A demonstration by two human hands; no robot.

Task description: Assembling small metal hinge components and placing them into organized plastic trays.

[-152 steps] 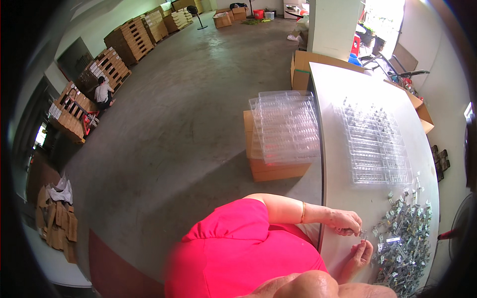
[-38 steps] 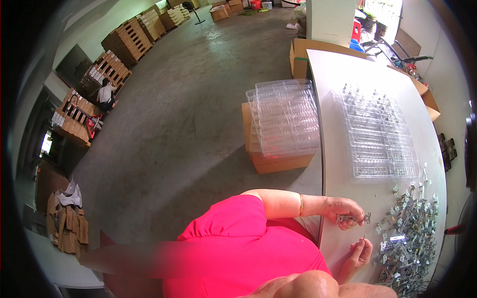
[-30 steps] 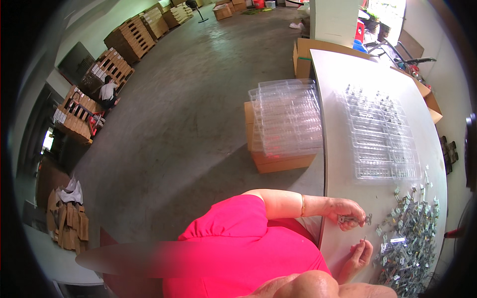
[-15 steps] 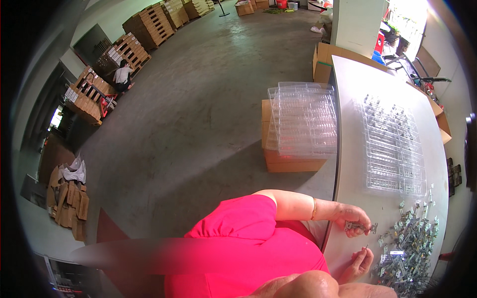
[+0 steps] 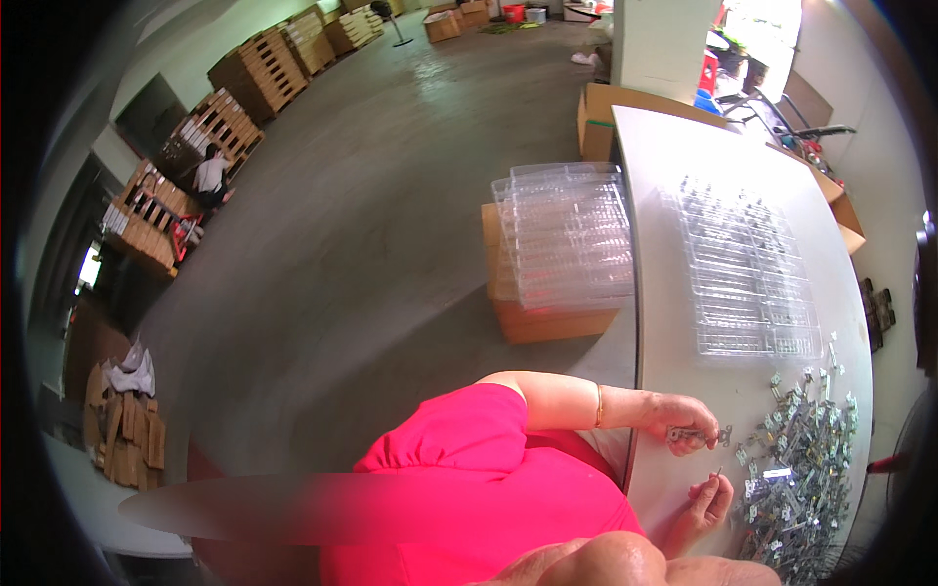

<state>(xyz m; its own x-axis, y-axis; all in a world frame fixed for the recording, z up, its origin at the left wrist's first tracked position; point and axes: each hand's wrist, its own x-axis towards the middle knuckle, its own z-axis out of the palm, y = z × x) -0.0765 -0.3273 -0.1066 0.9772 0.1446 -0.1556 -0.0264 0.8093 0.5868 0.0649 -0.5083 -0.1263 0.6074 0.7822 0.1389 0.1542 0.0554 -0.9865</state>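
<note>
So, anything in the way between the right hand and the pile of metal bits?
Nothing visible. Only white tabletop shows between the right hand and the pile of metal bits; the left hand is off to one side.

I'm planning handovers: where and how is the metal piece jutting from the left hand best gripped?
Probably pinch the metal piece by its exposed end, from the right: it juts that way past the left hand, whose curled fingers partly cover the rest.
</note>
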